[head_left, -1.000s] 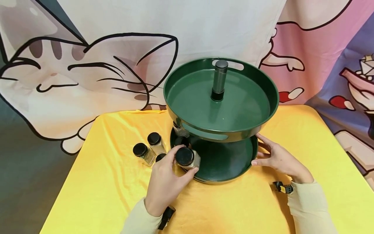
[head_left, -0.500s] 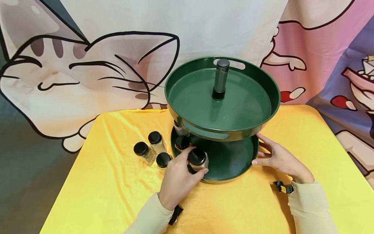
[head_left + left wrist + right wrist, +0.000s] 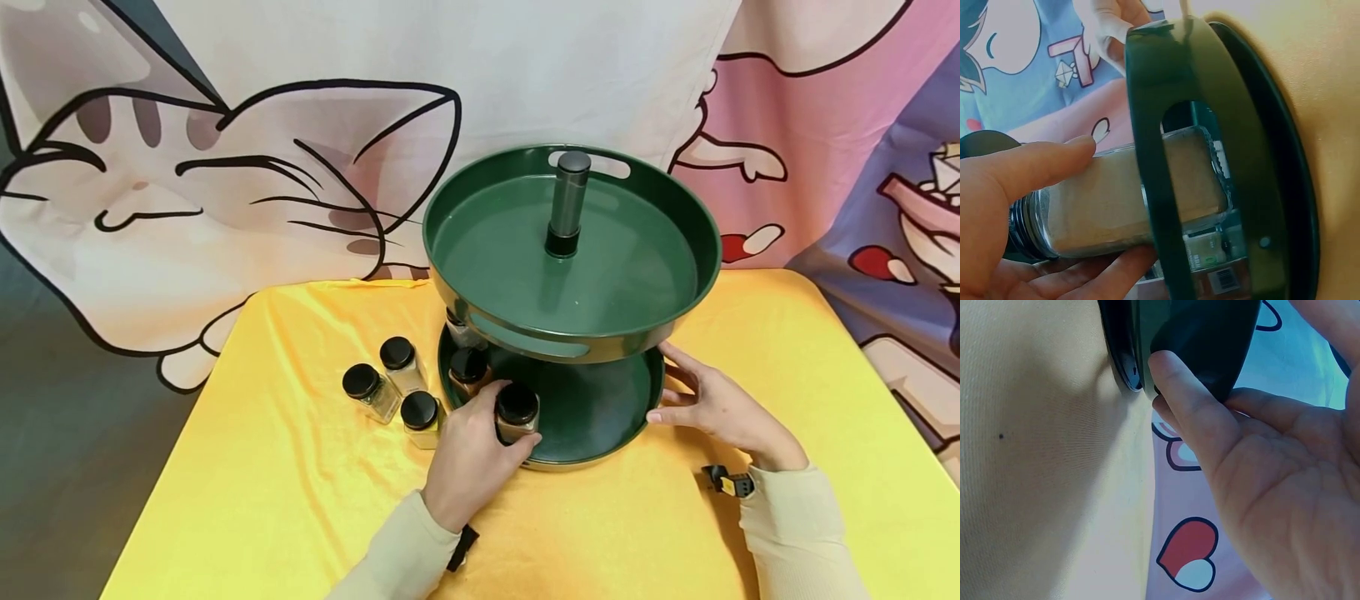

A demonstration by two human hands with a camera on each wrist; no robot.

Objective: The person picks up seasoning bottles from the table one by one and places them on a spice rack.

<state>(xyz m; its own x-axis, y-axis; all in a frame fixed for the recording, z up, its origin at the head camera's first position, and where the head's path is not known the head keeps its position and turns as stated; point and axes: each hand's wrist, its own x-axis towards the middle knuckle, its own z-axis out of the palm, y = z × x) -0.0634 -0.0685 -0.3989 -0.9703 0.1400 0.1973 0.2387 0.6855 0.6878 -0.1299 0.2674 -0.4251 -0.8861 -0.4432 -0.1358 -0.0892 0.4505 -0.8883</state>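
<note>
My left hand point(image 3: 468, 458) grips a square glass spice jar point(image 3: 519, 417) with a black lid, upright at the front left of the lower green tray point(image 3: 600, 425). In the left wrist view, the jar point(image 3: 1097, 206) holds pale beige powder, and its base lies behind the tray's slotted wall point(image 3: 1204, 69). Two more jars sit in this tray, a brownish one point(image 3: 471, 371) and another point(image 3: 467, 335) partly hidden below the upper tray point(image 3: 495, 287). On the right, my right hand point(image 3: 712, 404) touches the lower tray's outer wall, thumb and fingers spread; its fingers point(image 3: 1179, 387) lie fairly straight.
Three loose jars with black lids stand left of the tray: a far one point(image 3: 402, 367), a left one point(image 3: 371, 393) and a near one point(image 3: 422, 421). A dark post point(image 3: 567, 204) rises from the upper tray's middle. The yellow cloth point(image 3: 270, 500) covers the table.
My left hand has carried the jar rightward and lowered it into the lower tray. The near loose jar has come into fuller view. My right hand stays at the tray's side.
</note>
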